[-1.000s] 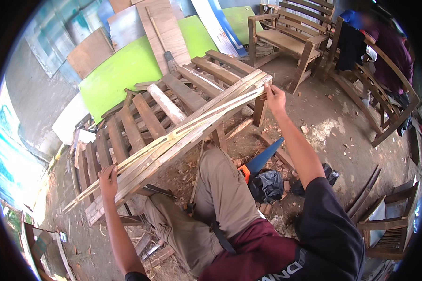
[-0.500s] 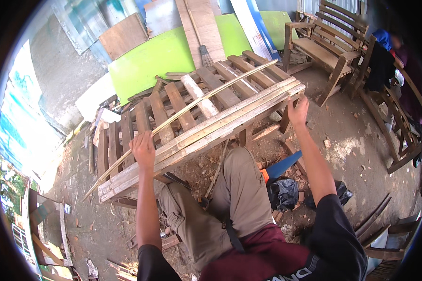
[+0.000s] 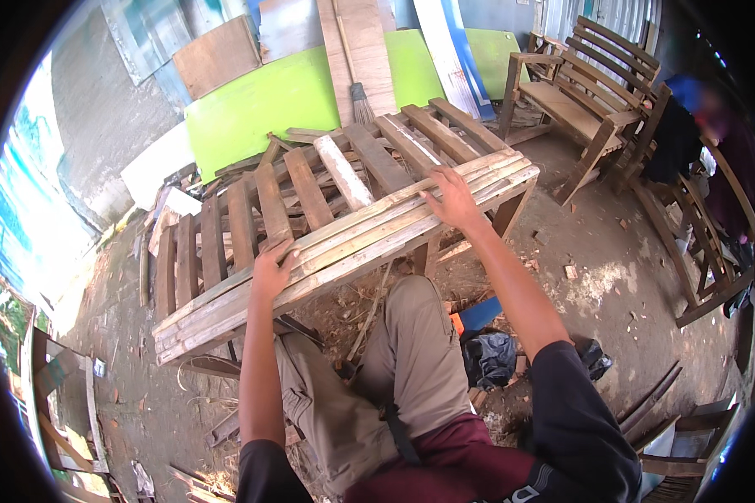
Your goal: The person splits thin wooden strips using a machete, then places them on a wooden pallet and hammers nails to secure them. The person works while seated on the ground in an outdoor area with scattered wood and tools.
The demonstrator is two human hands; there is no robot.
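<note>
Long pale wooden strips (image 3: pixel 369 236) lie side by side along the near edge of a slatted wooden bench top (image 3: pixel 268 201). My left hand (image 3: pixel 273 267) is closed over the strips left of their middle, fingers bent over the far side and the thumb on top. Farther right, my right hand (image 3: pixel 453 199) grips the strips the same way, its fingertips reaching past the far edge. Dark slats run away from the strips, one of them whitish. Both undersides of my hands are hidden.
A broom (image 3: pixel 361 105) leans against boards behind the bench, beside a lime-green panel (image 3: pixel 268 101). Wooden armchairs (image 3: pixel 579 101) stand at the right, with a person (image 3: pixel 730 159) near them. A blue saw blade (image 3: pixel 481 313) and black plastic bags (image 3: pixel 488 359) lie by my knee.
The loose thin strip that slanted across the slats now lies against the others. My right hand has moved left from the strips' right end; my left hand has shifted slightly right along them.
</note>
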